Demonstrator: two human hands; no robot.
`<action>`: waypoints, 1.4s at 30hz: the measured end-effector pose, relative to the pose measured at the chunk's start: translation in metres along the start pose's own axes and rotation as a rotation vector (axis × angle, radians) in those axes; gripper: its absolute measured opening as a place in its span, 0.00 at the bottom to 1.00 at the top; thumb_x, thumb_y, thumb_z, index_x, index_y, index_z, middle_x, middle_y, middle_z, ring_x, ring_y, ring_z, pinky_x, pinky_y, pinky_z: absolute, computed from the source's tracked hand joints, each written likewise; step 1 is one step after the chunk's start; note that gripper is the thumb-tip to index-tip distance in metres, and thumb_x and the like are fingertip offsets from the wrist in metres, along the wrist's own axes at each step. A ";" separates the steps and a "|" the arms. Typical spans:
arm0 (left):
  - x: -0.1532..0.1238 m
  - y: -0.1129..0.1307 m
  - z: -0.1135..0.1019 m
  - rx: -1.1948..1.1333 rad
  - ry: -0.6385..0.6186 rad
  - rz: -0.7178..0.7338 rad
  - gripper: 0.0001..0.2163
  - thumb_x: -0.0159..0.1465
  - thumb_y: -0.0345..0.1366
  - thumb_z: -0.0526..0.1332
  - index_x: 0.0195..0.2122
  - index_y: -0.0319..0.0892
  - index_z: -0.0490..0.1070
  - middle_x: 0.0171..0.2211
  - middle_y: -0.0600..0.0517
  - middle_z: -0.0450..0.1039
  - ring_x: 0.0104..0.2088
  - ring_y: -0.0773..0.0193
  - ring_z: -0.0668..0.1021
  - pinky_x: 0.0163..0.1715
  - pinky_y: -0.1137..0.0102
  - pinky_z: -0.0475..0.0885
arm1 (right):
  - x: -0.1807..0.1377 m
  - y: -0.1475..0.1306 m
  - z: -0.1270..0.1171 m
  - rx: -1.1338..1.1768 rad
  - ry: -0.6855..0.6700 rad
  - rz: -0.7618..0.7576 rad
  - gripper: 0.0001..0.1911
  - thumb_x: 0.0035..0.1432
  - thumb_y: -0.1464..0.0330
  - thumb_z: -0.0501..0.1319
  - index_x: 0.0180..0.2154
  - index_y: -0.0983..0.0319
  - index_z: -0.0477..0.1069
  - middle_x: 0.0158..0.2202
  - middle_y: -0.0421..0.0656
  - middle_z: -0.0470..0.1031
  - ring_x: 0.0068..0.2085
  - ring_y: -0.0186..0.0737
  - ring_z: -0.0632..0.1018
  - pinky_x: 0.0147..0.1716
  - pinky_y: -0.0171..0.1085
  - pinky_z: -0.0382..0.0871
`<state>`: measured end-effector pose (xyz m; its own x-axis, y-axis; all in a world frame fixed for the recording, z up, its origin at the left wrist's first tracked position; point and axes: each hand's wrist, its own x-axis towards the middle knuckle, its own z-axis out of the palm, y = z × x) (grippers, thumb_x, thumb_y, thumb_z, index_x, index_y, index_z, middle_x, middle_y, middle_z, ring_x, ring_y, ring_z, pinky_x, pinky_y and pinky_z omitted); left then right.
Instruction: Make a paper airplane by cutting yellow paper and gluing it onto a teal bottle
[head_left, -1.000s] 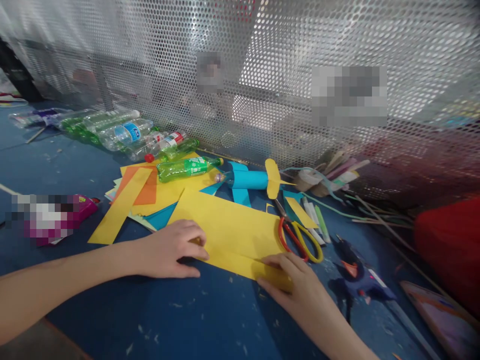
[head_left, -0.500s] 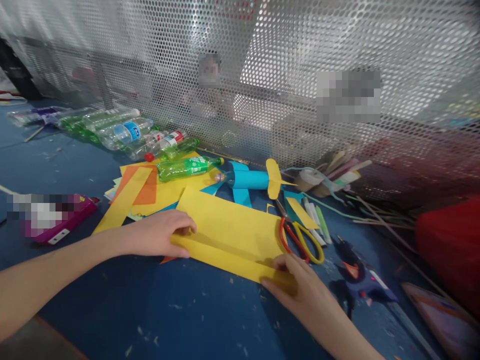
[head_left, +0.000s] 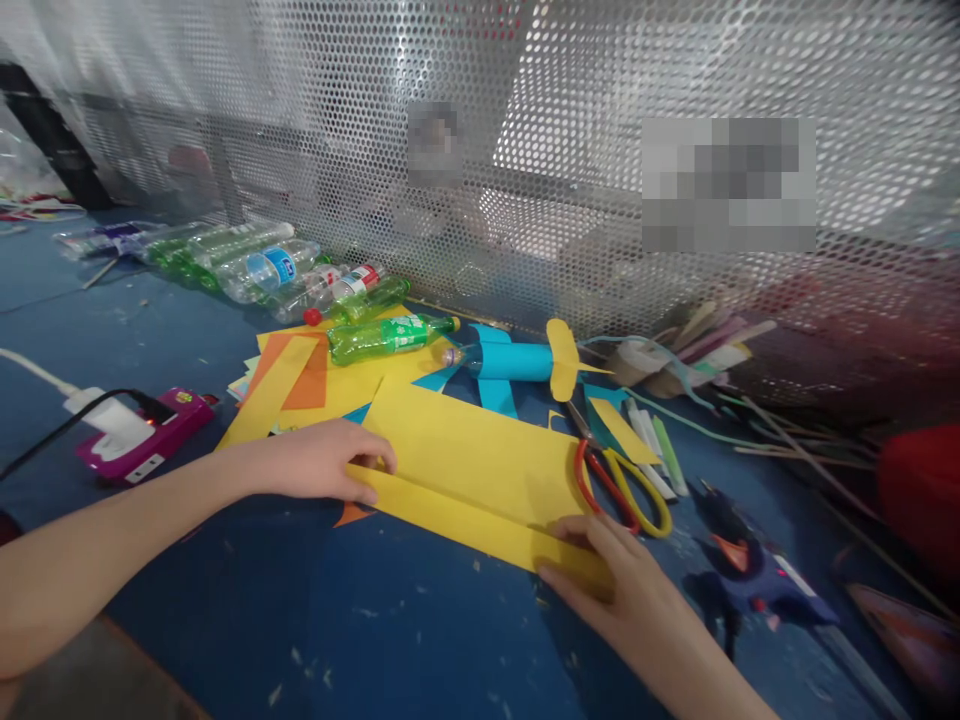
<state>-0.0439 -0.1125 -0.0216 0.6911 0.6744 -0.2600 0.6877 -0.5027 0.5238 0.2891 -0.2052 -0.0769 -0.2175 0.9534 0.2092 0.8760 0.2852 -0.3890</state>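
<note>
Your left fingers [head_left: 373, 466] are lying bent over the left end of the yellow paper sheet [head_left: 480, 450], thumb along the near edge, pressing down rather than closing around anything. Your right fingers [head_left: 581, 540] are doing the same at the right end, spread flat and unclenched on the folded flap [head_left: 457, 512]. Between your left hand [head_left: 315, 462] and your right hand [head_left: 626, 595], the flap is running as a long narrow strip doubled over the sheet's near edge, and the sheet is lying flat on the blue counter [head_left: 375, 630].

You are probably dealing with light, thin card: it is likely bending easily, keeping a crease and sliding on the smooth top unless both ends are pinned. The two ends of the fold look like the safest places to hold it, with fingertips on the crease line.

Just beyond your right hand, the scissors [head_left: 624, 482] are touching the sheet's right edge, with a glue gun [head_left: 750, 585] near them. Farther back, paper offcuts [head_left: 289, 375], plastic bottles [head_left: 386, 338] and a blue tube with yellow fins [head_left: 521, 360] are lying along the mesh screen [head_left: 300, 130].
</note>
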 end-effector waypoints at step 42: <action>-0.010 -0.009 0.000 0.254 0.135 -0.082 0.06 0.60 0.37 0.54 0.34 0.43 0.68 0.25 0.51 0.69 0.25 0.63 0.71 0.22 0.71 0.57 | -0.011 -0.012 -0.004 -0.054 -0.125 0.293 0.17 0.54 0.54 0.55 0.22 0.57 0.55 0.16 0.34 0.65 0.18 0.35 0.68 0.18 0.31 0.57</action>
<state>-0.0572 -0.1144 -0.0236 0.6071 0.7753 -0.1740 0.7851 -0.5516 0.2817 0.2825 -0.2198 -0.0712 -0.0007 0.9998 -0.0182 0.9298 -0.0061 -0.3679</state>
